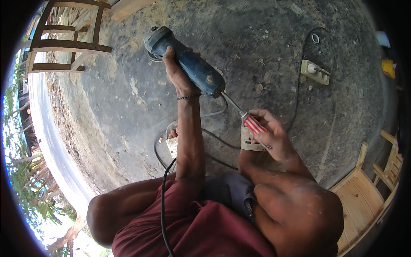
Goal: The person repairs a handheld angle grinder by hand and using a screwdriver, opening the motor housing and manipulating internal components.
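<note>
A dark blue angle grinder point(198, 70) is held up over the floor, its grey gear head toward the far left. My left hand point(175, 73) wraps round its body just behind the head. A screwdriver point(255, 124) with a red-and-white striped handle sits in my right hand point(274, 135), its fingers closed round the handle. The metal shaft slants up and left, and its tip meets the rear end of the grinder, near where the cord comes out. Whether the tip sits in a screw is too small to tell.
A pale extension socket point(315, 72) with a plug in it lies on the dark concrete floor point(265, 51) at right. Black cord point(164, 205) loops around my feet and over my lap. A wooden frame point(70, 45) stands far left, wooden furniture point(359, 197) at lower right.
</note>
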Available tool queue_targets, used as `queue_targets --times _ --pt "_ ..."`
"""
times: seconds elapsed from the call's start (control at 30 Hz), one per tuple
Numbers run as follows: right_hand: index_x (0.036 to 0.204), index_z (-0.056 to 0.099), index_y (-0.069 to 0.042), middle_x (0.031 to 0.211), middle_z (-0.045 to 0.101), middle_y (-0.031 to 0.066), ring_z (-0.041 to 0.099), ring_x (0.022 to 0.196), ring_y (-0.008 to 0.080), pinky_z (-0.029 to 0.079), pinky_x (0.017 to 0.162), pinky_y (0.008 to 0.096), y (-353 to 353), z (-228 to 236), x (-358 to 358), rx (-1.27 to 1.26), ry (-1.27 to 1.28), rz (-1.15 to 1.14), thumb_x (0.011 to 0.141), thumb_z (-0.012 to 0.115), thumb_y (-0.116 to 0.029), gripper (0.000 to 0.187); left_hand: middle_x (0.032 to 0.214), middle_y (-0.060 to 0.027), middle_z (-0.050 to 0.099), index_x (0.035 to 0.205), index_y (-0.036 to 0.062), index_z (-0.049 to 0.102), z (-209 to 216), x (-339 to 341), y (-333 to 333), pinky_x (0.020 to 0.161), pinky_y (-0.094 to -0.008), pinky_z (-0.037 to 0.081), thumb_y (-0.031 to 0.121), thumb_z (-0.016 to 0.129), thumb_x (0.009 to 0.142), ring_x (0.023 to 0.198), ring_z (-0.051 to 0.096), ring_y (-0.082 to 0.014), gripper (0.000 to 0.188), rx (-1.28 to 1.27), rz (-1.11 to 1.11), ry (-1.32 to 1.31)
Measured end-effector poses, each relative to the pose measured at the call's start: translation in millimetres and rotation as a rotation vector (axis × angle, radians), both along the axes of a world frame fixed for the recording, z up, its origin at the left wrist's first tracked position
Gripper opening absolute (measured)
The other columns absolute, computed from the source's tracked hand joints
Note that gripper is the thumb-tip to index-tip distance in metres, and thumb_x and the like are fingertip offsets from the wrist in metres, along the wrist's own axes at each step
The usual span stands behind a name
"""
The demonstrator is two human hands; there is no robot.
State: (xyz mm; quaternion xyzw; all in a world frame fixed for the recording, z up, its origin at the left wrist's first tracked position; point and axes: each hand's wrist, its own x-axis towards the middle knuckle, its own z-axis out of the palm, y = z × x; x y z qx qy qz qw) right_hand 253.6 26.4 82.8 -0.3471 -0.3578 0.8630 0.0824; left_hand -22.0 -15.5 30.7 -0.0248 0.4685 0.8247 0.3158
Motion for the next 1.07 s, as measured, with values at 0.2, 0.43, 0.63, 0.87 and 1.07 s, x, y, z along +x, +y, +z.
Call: queue_targets --times 0.2,0.43,0.63,0.87,1.07 --pt "0.125 0.062 0.004 0.105 0.070 0.0199 0.072 0.092 0.0296 0.059 0.078 0.0363 -1 -9 -3 1.631 -0.051 0.174 0.086 0.069 0.002 0.040 0.089 -0.0137 0.065 0.118 0.0002 0.054 -3 0 5 0.063 -0.0394 0.059 0.057 0.058 0.091 0.073 0.068 -0.0251 0.063 0.017 0.016 -0.033" --pt "0.130 0.063 0.002 0.099 0.071 0.0206 0.071 0.071 0.0230 0.055 0.057 0.0299 -7 -17 -14 1.132 -0.053 0.122 0.097 0.063 -0.007 0.034 0.088 -0.0131 0.066 0.112 -0.0007 0.057 -14 -9 -2 0.063 -0.0387 0.059 0.056 0.058 0.092 0.072 0.068 -0.0252 0.060 -0.003 0.029 -0.005" --pt "0.129 0.061 -0.003 0.100 0.070 0.0134 0.057 0.054 0.0089 0.040 0.038 0.0231 0 -19 -2 -0.589 0.110 -0.033 0.103 0.055 -0.017 0.030 0.088 -0.0123 0.065 0.116 -0.0005 0.054 -6 -4 0 0.062 -0.0384 0.060 0.056 0.059 0.091 0.073 0.068 -0.0245 0.061 0.033 -0.066 -0.002" --pt "0.138 0.049 -0.002 0.108 0.067 0.0156 0.066 0.078 0.0152 0.056 0.068 0.0288 0 -8 -4 -0.294 0.057 -0.100 0.098 0.060 -0.019 0.045 0.089 -0.0126 0.064 0.121 0.0005 0.052 -7 -4 -1 0.062 -0.0374 0.060 0.058 0.060 0.089 0.074 0.067 -0.0235 0.066 0.067 -0.020 -0.059" --pt "0.151 0.040 -0.001 0.139 0.054 0.0174 0.064 0.111 0.0247 0.052 0.096 0.0390 -7 1 6 0.764 0.150 0.341 0.093 0.066 -0.019 0.066 0.091 -0.0129 0.064 0.123 0.0013 0.052 -14 -9 -3 0.063 -0.0365 0.060 0.058 0.060 0.088 0.075 0.067 -0.0240 0.067 0.104 -0.021 -0.054"
